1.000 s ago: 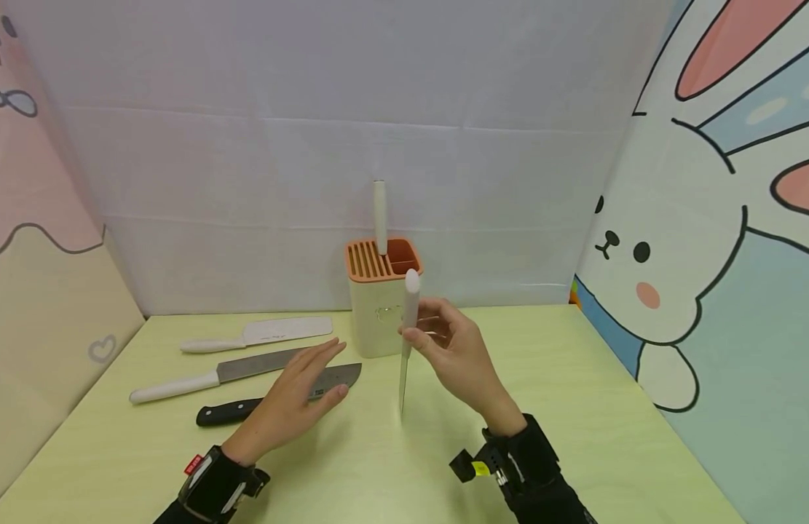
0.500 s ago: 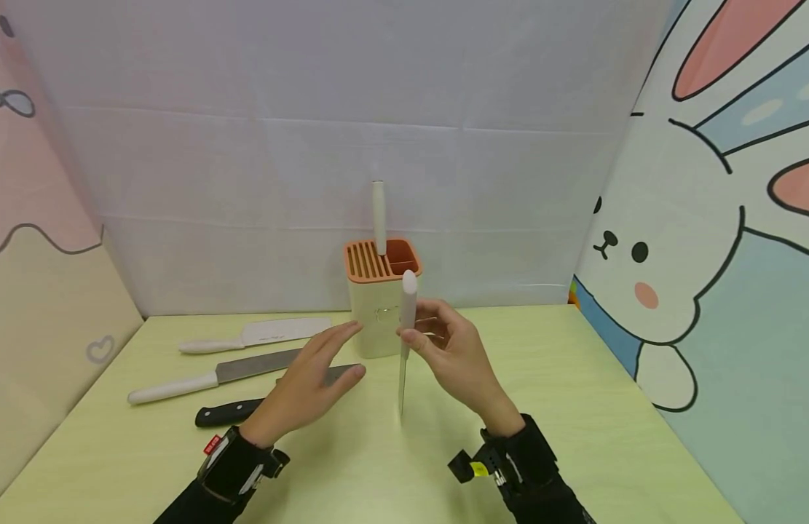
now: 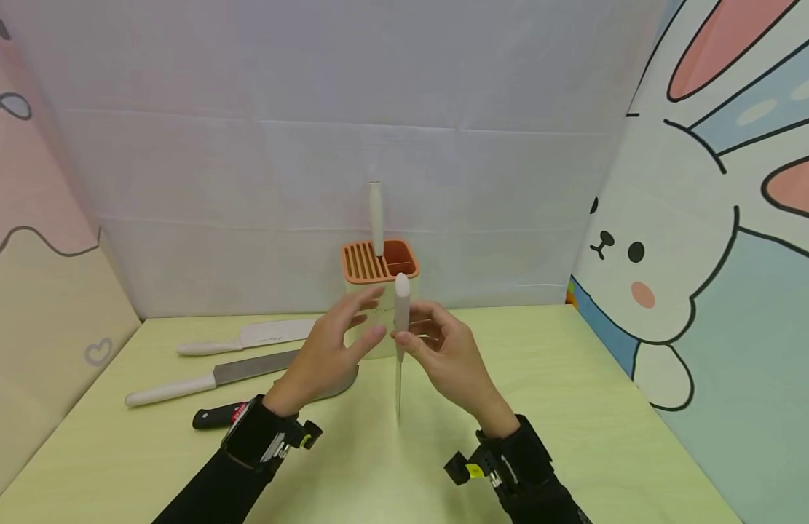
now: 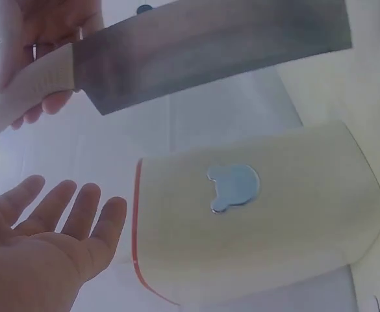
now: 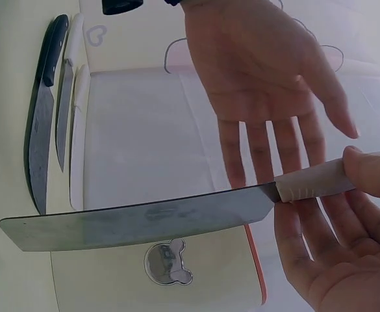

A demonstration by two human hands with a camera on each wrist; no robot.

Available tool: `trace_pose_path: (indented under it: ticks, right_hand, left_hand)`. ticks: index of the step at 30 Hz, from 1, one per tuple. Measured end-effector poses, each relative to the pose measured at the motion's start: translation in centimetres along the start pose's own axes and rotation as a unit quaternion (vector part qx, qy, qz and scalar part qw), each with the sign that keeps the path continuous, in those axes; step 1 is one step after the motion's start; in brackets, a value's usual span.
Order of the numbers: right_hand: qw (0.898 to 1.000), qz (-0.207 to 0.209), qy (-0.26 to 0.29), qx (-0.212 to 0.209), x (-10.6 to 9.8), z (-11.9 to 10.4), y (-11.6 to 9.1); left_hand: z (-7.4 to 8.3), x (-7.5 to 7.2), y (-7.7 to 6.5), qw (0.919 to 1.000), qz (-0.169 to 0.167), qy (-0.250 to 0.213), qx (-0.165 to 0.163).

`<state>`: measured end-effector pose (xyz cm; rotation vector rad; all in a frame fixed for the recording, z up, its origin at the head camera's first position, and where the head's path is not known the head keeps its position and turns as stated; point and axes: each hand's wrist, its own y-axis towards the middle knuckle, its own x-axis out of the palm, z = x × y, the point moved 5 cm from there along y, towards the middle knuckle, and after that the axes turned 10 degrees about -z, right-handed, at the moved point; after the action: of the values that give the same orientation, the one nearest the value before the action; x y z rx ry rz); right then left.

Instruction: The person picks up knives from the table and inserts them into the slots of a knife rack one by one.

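Note:
My right hand [image 3: 446, 356] pinches the white handle of a kitchen knife [image 3: 402, 306] between thumb and fingers, its blade pointing down. The right wrist view shows that knife's broad, square-ended blade [image 5: 138, 224] side-on. Left of the handle, my left hand [image 3: 325, 349] is raised with fingers spread and relaxed, holding nothing; in the left wrist view a gap separates its fingertips [image 4: 115, 211] from the knife. Behind both hands stands a cream knife holder [image 4: 293, 221] with an orange slotted top [image 3: 361, 273]. Another knife's white handle [image 3: 376, 218] rises from a slot.
Three knives lie on the pale green table [image 3: 542, 407] at left: a white-handled cleaver [image 3: 273, 332], a long white-handled knife [image 3: 171, 391] and a black-handled knife [image 3: 210, 417], partly hidden by my left arm. A white cloth backdrop [image 3: 247, 175] closes off the rear.
My left hand has risen and moved right, from above the lying knives to near the upright knife's handle. The right hand and its knife have barely shifted.

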<state>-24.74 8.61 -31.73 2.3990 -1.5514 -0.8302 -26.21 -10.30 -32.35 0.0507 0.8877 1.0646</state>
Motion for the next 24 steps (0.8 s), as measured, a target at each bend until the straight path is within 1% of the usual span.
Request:
trace_pose_path:
  ticks: [2,4,6,8,14,18,24]
  right_hand:
    - [1.000,0.000,-0.001,0.000,0.0,0.0,0.0]
    - [1.000,-0.001,0.000,-0.001,0.1,0.0,0.0]
    - [1.000,0.000,0.000,-0.002,0.1,0.0,0.0]
    - [1.000,-0.001,0.000,-0.004,0.2,0.0,0.1]
    - [1.000,0.000,-0.001,-0.010,0.2,0.0,0.1]
    - [1.000,0.003,0.001,-0.010,0.1,0.0,0.1]
    - [1.000,0.002,0.004,-0.011,0.1,-0.1,0.0]
  left_hand:
    - [0.5,-0.1,0.5,0.9992,0.002,-0.040,0.002]
    - [0.9,-0.2,1.0,0.9975,0.005,-0.070,0.002]
    - [1.5,-0.2,1.4,0.9960,0.009,-0.089,0.000]
    - [2.0,-0.3,1.8,0.9951,0.014,-0.098,0.002]
    - [3.5,-0.5,2.7,0.9942,0.040,-0.099,0.012]
    - [3.9,-0.6,3.1,0.9939,0.057,-0.094,0.008]
    - [4.4,-0.4,3.5,0.9940,0.071,-0.083,0.007]
